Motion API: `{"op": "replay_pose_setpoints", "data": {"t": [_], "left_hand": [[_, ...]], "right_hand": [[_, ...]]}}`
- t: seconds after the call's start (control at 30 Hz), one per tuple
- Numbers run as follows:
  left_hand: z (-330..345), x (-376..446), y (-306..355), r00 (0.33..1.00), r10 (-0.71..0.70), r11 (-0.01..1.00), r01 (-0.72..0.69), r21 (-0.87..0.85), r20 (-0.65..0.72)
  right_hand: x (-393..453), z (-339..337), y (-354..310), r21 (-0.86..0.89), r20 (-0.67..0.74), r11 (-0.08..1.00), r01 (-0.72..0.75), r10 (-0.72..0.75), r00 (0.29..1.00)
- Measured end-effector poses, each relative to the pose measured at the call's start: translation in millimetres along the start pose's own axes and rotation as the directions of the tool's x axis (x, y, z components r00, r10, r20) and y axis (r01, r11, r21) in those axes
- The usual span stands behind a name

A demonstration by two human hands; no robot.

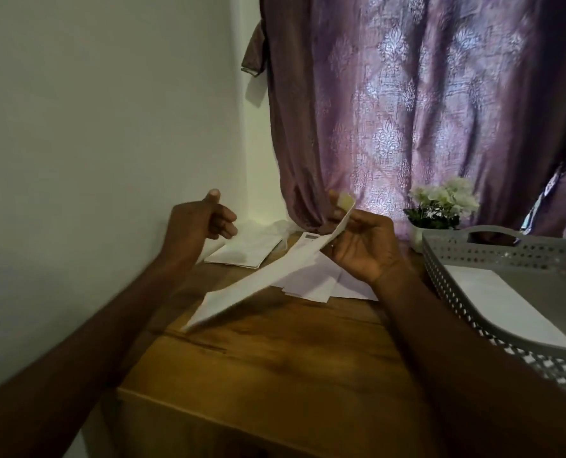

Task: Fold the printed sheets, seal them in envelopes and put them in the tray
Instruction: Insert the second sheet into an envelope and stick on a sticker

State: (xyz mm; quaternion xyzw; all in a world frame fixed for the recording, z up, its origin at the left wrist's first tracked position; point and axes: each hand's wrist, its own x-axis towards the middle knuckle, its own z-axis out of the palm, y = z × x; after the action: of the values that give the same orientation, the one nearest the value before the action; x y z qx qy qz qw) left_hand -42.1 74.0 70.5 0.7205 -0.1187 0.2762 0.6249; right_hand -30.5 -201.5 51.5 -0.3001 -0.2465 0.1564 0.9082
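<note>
A person works through a stack of mail at a wooden bench, both forearms reaching in from the near edge. The right hand pinches the far end of a white paper between thumb and fingers, holding it raised and slanting down toward the bench's left side; motion blur makes it impossible to tell whether this is a folded printed sheet or an envelope. The left hand is apart from the paper, fingers loosely curled and thumb up, holding nothing.

To the right, just beside the working area, a grey perforated tray already contains at least one white envelope lying flat, which suggests that part of the job is finished. Beyond the raised paper, a loose pile of white papers lies on the bench under the right hand, and a second stack of papers sits farther back near the wall, below the left hand. Both appear to be awaiting folding or sealing, so the task looks to be in its early or middle stretch, with one piece in hand and several left.

At the back, a small pot of white flowers stands beside the tray's far corner, before a patterned purple curtain.
</note>
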Motion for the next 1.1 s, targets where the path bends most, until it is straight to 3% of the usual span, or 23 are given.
{"op": "replay_pose_setpoints", "data": {"t": [0.07, 0.1, 0.17, 0.23, 0.3, 0.33, 0.43, 0.5, 0.57, 0.6, 0.67, 0.7, 0.8, 0.87, 1.1], "left_hand": [[25.6, 7.0, 6.9, 0.953, -0.23, 0.973, 0.224, 0.055, 0.198], [36.2, 9.9, 6.4, 0.902, -0.292, 0.956, 0.268, 0.117, 0.319], [53.9, 14.1, 1.1, 0.773, -0.346, 0.938, 0.271, 0.216, 0.532], [67.6, 16.2, -7.4, 0.629, -0.394, 0.913, 0.354, 0.205, 0.67], [76.5, 16.5, -13.3, 0.572, -0.396, 0.878, 0.465, 0.114, 0.718], [78.1, 17.5, -15.7, 0.579, -0.395, 0.871, 0.482, 0.091, 0.713], [70.3, 15.0, -25.3, 0.688, -0.374, 0.894, 0.446, 0.044, 0.622], [59.2, 11.0, -31.6, 0.706, -0.326, 0.897, 0.441, -0.029, 0.628], [48.2, 7.8, -33.5, 0.719, -0.322, 0.868, 0.484, -0.111, 0.616], [43.3, 6.9, -33.4, 0.732, -0.327, 0.856, 0.498, -0.141, 0.598], [36.7, 9.2, -31.0, 0.76, -0.351, 0.835, 0.519, -0.185, 0.547], [32.9, 10.4, -29.2, 0.764, -0.375, 0.824, 0.534, -0.189, 0.525], [25.9, 10.2, -27.6, 0.736, -0.451, 0.805, 0.579, -0.126, 0.505], [25.2, 11.3, -30.8, 0.732, -0.47, 0.805, 0.585, -0.099, 0.494], [25.9, 20.4, -41.0, 0.788, -0.465, 0.827, 0.55, -0.119, 0.404]], "right_hand": [[2.9, 1.1, 4.1, -0.007, 0.074, 0.999, -0.038, 0.039, 0.996], [4.7, 0.5, 6.1, -0.025, 0.067, 0.999, -0.036, 0.037, 0.997], [8.7, 0.2, 8.0, -0.107, 0.003, 0.994, -0.006, 0.007, 1.0], [15.0, -3.9, 8.7, -0.241, -0.089, 0.97, 0.013, -0.036, 0.995], [19.3, -7.6, 10.1, -0.405, -0.188, 0.914, 0.018, -0.102, 0.977], [21.3, -8.1, 10.6, -0.466, -0.224, 0.885, 0.009, -0.128, 0.966], [25.3, -7.6, 10.6, -0.56, -0.274, 0.829, -0.013, -0.17, 0.947], [27.4, -7.1, 11.1, -0.576, -0.313, 0.817, 0.019, -0.243, 0.918], [28.9, -9.8, 11.7, -0.633, -0.394, 0.772, 0.065, -0.393, 0.831], [28.6, -12.2, 11.5, -0.726, -0.424, 0.685, 0.06, -0.515, 0.745], [25.7, -14.5, 8.4, -0.928, -0.339, 0.365, -0.073, -0.747, 0.572], [21.8, -13.0, 7.8, -0.962, -0.268, 0.192, -0.193, -0.795, 0.544], [13.0, -7.1, 14.2, -0.842, -0.231, -0.182, -0.507, -0.729, 0.644], [9.2, -6.8, 21.1, -0.739, -0.265, -0.344, -0.58, -0.642, 0.719], [9.8, -12.1, 28.0, -0.685, -0.246, -0.545, -0.483, -0.452, 0.858]]}}
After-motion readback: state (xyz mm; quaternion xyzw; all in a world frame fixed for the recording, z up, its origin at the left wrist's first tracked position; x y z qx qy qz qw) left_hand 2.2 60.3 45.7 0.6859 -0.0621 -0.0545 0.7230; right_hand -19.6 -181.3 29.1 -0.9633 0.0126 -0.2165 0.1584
